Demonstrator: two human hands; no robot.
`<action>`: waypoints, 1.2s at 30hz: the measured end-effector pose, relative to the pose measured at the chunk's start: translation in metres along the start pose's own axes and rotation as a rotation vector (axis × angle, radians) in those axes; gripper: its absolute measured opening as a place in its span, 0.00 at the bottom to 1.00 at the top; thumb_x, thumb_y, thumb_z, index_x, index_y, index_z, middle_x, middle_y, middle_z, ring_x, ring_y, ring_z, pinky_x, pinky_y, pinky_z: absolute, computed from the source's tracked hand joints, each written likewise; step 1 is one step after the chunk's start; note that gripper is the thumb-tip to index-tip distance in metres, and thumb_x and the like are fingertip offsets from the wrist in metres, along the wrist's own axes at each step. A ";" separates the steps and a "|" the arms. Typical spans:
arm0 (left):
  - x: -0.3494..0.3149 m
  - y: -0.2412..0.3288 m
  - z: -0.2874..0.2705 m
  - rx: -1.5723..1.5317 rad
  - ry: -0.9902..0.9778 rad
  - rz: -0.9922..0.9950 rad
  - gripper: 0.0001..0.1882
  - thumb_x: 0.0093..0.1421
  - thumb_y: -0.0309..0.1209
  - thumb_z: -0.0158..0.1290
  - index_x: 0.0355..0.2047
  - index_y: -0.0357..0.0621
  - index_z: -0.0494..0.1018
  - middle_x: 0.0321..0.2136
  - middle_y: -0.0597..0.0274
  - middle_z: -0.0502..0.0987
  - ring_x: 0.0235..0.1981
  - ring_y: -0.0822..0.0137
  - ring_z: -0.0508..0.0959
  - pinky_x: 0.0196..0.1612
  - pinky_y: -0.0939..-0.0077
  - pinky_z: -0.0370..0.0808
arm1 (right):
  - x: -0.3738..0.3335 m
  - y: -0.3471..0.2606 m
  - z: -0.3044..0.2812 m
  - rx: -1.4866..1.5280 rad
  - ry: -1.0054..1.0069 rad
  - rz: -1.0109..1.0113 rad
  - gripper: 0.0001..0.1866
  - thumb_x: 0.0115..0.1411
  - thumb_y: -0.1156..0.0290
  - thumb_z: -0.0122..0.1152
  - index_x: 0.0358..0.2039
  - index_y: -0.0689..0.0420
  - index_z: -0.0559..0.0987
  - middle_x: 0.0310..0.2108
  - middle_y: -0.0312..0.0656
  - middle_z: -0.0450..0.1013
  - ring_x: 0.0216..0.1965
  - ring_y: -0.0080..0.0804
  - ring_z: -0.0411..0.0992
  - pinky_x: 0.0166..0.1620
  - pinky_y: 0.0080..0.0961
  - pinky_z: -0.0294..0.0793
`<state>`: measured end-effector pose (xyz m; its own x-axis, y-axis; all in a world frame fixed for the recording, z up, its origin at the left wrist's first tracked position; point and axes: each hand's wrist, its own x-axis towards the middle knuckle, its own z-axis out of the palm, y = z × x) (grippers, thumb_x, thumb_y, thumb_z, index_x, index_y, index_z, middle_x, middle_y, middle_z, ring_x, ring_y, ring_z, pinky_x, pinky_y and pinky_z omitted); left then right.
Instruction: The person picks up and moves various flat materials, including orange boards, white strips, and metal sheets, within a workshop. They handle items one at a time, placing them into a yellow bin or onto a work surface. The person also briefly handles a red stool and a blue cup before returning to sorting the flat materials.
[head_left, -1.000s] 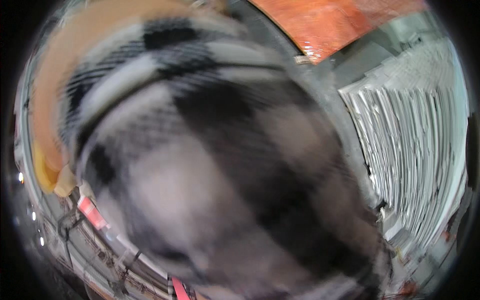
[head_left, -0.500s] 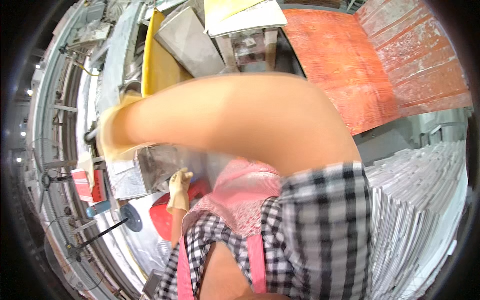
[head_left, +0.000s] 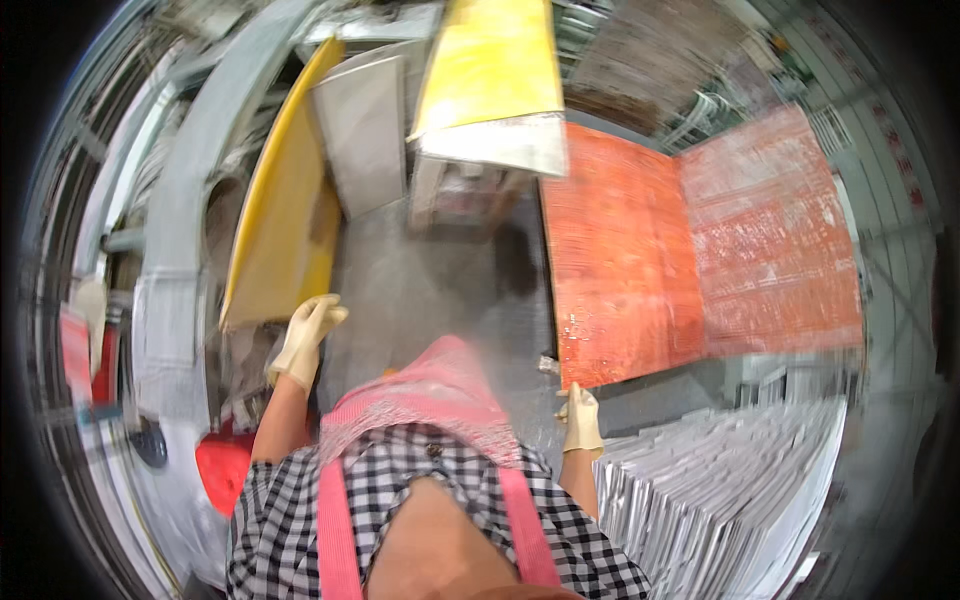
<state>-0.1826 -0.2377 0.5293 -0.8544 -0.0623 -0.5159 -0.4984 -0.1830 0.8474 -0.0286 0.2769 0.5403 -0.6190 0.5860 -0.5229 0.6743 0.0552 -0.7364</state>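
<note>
My left hand (head_left: 308,335), in a cream glove, is held forward beside the lower end of a tall yellow board (head_left: 272,235). Its fingers are loosely bent and apart, and they hold nothing. By my right side, my right hand (head_left: 581,420) wears a matching glove. Its fingers are slightly curled and apart, with nothing visible in them. The fingertips lie close to the near corner of a large orange board (head_left: 625,265); whether they touch it I cannot tell. A pink apron (head_left: 420,400) covers my front.
A grey panel (head_left: 365,135) leans beside the yellow board. Ahead stands a stand topped with a yellow-and-white sheet (head_left: 490,75). A tall stack of thin pale sheets (head_left: 715,480) is at the right. At the left are a red object (head_left: 222,470) and a long grey machine frame (head_left: 170,330).
My right arm, stretched across to the left before, is back at my right side. My left hand has moved forward. The view has turned, showing more floor ahead.
</note>
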 end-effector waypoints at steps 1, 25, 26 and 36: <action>0.014 0.000 0.000 0.000 0.004 -0.059 0.18 0.70 0.39 0.50 0.51 0.39 0.74 0.37 0.57 0.84 0.42 0.66 0.82 0.49 0.71 0.75 | 0.010 0.005 0.006 -0.120 0.056 0.040 0.24 0.69 0.52 0.51 0.33 0.61 0.83 0.09 0.38 0.65 0.10 0.25 0.64 0.16 0.24 0.64; 0.074 0.183 -0.028 0.035 0.630 0.362 0.17 0.72 0.39 0.48 0.50 0.40 0.76 0.39 0.63 0.82 0.45 0.74 0.79 0.52 0.77 0.74 | 0.084 -0.500 0.318 -0.306 -0.961 -0.790 0.16 0.70 0.60 0.55 0.39 0.61 0.83 0.22 0.35 0.71 0.23 0.19 0.66 0.30 0.19 0.64; 0.077 0.199 -0.050 -0.108 0.602 0.395 0.19 0.68 0.40 0.50 0.50 0.38 0.75 0.38 0.63 0.82 0.45 0.74 0.79 0.52 0.77 0.73 | 0.080 -0.510 0.342 -0.343 -0.976 -0.851 0.17 0.71 0.60 0.55 0.39 0.61 0.82 0.21 0.35 0.71 0.22 0.18 0.66 0.29 0.18 0.63; 0.282 0.323 -0.412 0.002 0.798 0.496 0.20 0.69 0.39 0.47 0.53 0.39 0.75 0.43 0.57 0.83 0.49 0.64 0.81 0.56 0.69 0.74 | 0.041 -0.607 0.729 -0.489 -1.188 -1.322 0.18 0.68 0.64 0.58 0.52 0.62 0.79 0.40 0.50 0.80 0.42 0.36 0.79 0.49 0.28 0.74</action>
<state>-0.5237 -0.7187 0.6063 -0.6162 -0.7870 -0.0289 -0.1057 0.0463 0.9933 -0.7572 -0.3222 0.6528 -0.5551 -0.8286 0.0728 -0.5209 0.2781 -0.8070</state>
